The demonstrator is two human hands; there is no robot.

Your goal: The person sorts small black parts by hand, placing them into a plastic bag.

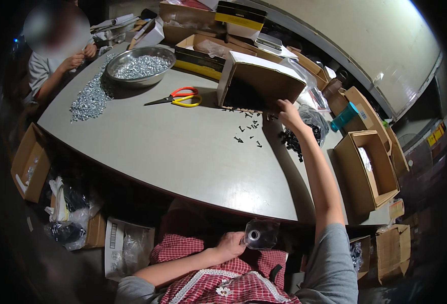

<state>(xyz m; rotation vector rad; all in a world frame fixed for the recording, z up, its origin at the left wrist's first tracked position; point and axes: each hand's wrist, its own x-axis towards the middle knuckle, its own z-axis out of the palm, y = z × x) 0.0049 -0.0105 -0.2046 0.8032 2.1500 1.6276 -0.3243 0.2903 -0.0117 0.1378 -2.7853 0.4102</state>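
- Down at my lap, below the tabletop (pixel 183 152) edge, my left hand (pixel 229 245) is closed on a small clear plastic bag (pixel 260 234); fingers curled round its left side, bag touching them and sticking out to the right.
- Bag has a round pale spot showing through it; cannot tell what is inside.
- Far side of the tabletop, my right hand (pixel 287 112) is stretched out, arm fully extended, at the lower right corner of a tipped cardboard box (pixel 261 83).
- Right fingers (pixel 282 105) rest on the box's lower edge; curled narrow, and whether they pinch anything is too small to tell.
- Box lies on its side, open mouth facing me, dark inside.
- Small black screws (pixel 248 130) scattered loose on the tabletop just left of and below my right hand, not touching it.
- Bigger heap of black screws (pixel 295 139) with clear plastic just right of my wrist, at the tabletop edge.
- Scissors (pixel 178 97) with red and yellow handles lie left of the box, well apart from both hands.
- Metal bowl (pixel 140 65) of silvery screws further left, with a loose silvery pile (pixel 89 99) beside it.
- Another person's hands (pixel 79 58) work at the far left corner.
- Open cardboard boxes (pixel 365 167) stand right of the tabletop.
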